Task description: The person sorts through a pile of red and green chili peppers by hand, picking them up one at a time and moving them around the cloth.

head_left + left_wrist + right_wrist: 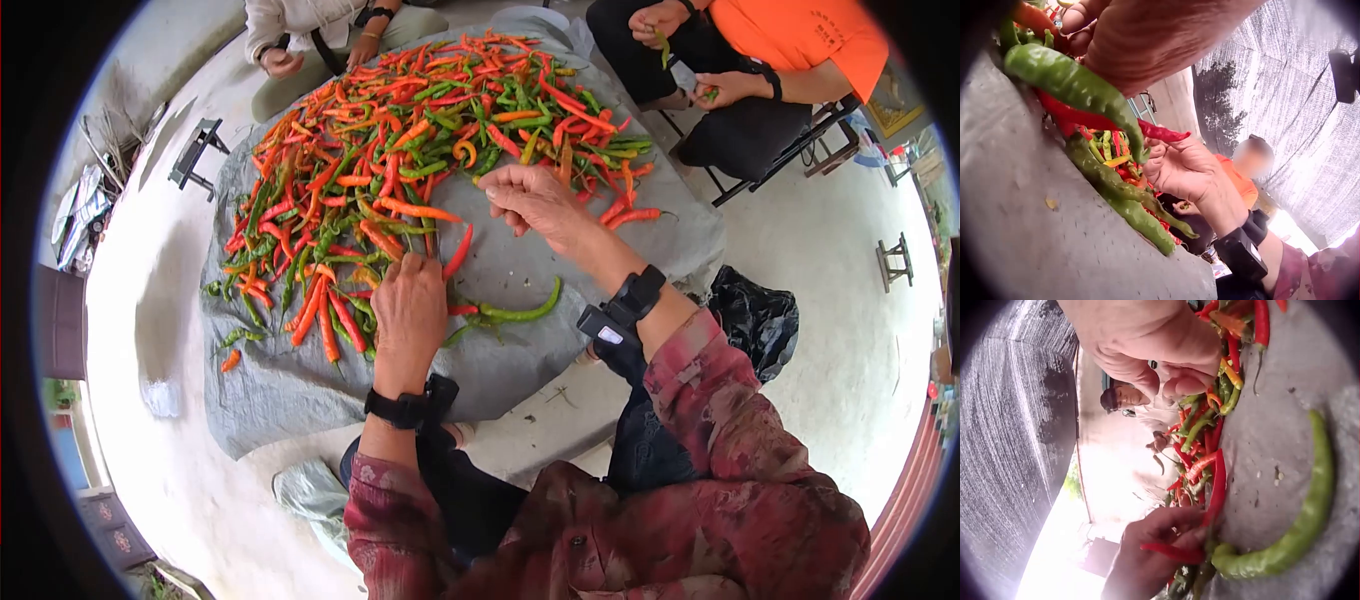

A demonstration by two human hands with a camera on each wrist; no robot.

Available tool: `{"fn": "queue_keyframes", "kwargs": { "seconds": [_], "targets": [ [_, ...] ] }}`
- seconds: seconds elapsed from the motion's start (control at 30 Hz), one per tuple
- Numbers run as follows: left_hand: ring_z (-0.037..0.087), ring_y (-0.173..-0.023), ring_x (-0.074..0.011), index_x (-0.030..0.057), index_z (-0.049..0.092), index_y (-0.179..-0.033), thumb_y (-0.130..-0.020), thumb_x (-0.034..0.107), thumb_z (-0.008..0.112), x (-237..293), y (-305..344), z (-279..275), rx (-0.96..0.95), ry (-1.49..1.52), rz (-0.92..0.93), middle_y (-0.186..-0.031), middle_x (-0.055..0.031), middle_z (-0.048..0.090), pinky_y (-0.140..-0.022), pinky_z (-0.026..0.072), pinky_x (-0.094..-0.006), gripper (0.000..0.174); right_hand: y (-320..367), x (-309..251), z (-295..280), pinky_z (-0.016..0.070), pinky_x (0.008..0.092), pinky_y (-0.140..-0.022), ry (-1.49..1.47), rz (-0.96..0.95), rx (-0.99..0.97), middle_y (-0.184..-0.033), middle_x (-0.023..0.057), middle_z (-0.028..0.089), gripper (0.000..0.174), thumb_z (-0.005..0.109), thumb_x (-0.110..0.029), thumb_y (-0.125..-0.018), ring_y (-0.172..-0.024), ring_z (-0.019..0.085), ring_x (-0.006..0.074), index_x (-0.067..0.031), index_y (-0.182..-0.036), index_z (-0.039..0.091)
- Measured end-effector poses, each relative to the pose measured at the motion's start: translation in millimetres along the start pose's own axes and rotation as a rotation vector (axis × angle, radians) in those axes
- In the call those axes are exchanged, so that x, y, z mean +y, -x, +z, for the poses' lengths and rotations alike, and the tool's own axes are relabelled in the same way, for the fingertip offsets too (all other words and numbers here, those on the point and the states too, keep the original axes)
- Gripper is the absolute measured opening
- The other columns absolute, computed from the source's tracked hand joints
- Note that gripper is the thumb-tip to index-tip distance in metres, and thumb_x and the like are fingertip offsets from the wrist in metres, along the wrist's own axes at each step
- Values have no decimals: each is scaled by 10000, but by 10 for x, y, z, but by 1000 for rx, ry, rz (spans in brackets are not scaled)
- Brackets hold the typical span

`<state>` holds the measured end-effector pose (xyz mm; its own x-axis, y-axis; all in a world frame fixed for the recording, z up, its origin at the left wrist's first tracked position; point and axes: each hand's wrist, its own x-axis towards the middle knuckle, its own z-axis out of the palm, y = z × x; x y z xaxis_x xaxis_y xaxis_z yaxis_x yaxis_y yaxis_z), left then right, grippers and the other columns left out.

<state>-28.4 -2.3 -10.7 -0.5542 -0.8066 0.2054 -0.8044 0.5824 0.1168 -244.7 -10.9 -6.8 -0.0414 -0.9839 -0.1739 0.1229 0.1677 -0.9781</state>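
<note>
My left hand (410, 305) is at the near edge of a large heap of chili peppers (340, 175). Its fingertips pinch an orange-red chili pepper (1034, 20), and the palm side is partly hidden in the head view. Close by it are a red chili pepper (459, 251) and a long curved green chili pepper (525, 313); a further green one (1066, 78) crosses in front of the left wrist camera. My right hand (540, 205) hovers by the heap's right side with its fingers curled in. Nothing shows between those fingers in the right wrist view.
Grey sheeting (300, 405) lies under the peppers. Across from me sits a person in a light top (310, 15); at the right another, in an orange shirt (800, 40), handles peppers. A black plastic bag (755, 320) and small stools (198, 158) stand around.
</note>
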Motion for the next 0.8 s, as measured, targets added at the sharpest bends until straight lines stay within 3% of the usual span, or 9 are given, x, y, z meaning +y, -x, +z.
{"fn": "queue_keyframes", "kwargs": {
  "seconds": [0.13,0.2,0.23,0.3,0.4,0.5,0.6,0.73,0.8],
  "targets": [
    [606,-769,-313,44,635,-808,-785,103,599,-53,-17,-42,83,125,-7,-809,-113,593,-640,482,-410,73,72,-40,141,446,210,-528,386,-59,-127,-759,11,596,280,621,-191,-865,-620,521,47,-3,-1072,603],
    [604,-770,-322,32,639,-837,-799,104,599,-88,-18,-66,151,238,-67,-832,-117,612,-638,476,-407,91,22,64,175,511,309,-641,658,-295,-146,-795,116,667,230,581,-165,-837,-705,641,207,-20,-1006,640],
    [616,-734,-327,41,640,-846,-809,118,610,-101,-16,-94,210,295,-86,-803,-135,600,-635,490,-396,91,31,90,200,511,309,-641,655,-291,-147,-795,116,667,230,581,-165,-837,-705,641,207,-20,-1006,640],
    [615,-728,-334,28,644,-863,-817,120,612,-151,-16,-172,237,356,-112,-811,-142,608,-632,483,-391,107,64,141,288,505,370,-713,835,-401,-209,-868,162,652,204,573,-89,-807,-802,636,306,-40,-989,651],
    [613,-682,-296,-5,648,-897,-836,108,612,-246,-9,-215,296,470,-161,-785,-140,619,-609,464,-351,134,112,257,405,470,390,-744,1107,-542,-251,-900,132,587,205,606,-72,-796,-863,586,310,-52,-999,622],
    [518,-611,-119,-23,647,-928,-882,128,606,-294,10,-295,359,692,-306,-725,-53,581,-579,417,-254,163,90,326,489,459,403,-761,1231,-534,-298,-922,125,547,154,603,-45,-785,-920,559,311,-62,-937,617],
    [471,-603,-45,-17,662,-990,-923,211,577,-379,32,-279,407,961,-365,-777,-11,624,-557,401,-207,253,81,280,522,463,402,-749,1252,-564,-255,-895,121,531,126,613,-35,-770,-922,557,300,-47,-894,595],
    [451,-596,-37,-15,656,-964,-939,207,558,-448,62,-358,472,1192,-404,-762,20,577,-550,392,-201,244,52,175,421,463,399,-743,1157,-701,-122,-906,125,548,108,615,-48,-776,-905,553,308,-46,-877,577],
    [451,-615,-24,-11,653,-983,-953,239,532,-460,86,-391,451,1192,-416,-786,17,585,-570,402,-191,279,39,128,397,466,373,-687,1000,-730,-42,-837,98,571,115,621,-110,-824,-812,575,261,-28,-877,561]
  ]
}}
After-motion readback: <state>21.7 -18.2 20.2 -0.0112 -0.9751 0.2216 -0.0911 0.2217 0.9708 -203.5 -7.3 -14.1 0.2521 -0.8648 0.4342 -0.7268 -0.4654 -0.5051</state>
